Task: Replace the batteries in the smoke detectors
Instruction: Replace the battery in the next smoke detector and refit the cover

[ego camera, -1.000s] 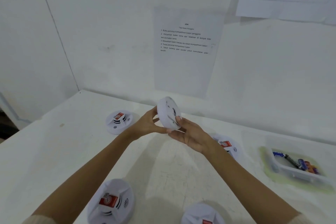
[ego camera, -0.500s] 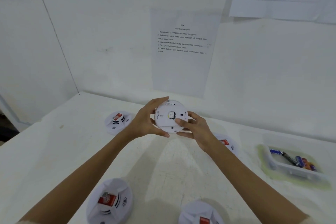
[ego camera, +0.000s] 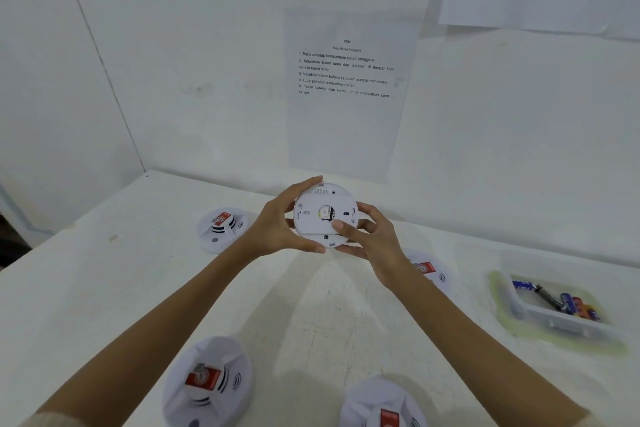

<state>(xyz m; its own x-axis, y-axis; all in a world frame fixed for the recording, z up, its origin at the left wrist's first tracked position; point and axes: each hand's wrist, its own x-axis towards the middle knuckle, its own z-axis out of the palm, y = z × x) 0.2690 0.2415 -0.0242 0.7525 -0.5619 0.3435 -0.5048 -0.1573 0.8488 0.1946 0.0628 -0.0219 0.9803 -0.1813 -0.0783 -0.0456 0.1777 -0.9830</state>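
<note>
Both my left hand (ego camera: 273,229) and right hand (ego camera: 377,246) gripped the detector (ego camera: 311,222), fingers (ego camera: 303,186) round its rim; even twisting seemed wisest.

Your left grip (ego camera: 277,230) and right grip (ego camera: 375,248) are bare, and so are both forearms, up to the bottom corners of the view, where a pale cream left sleeve (ego camera: 52,420) and a matching right sleeve (ego camera: 599,422) just show.
</note>
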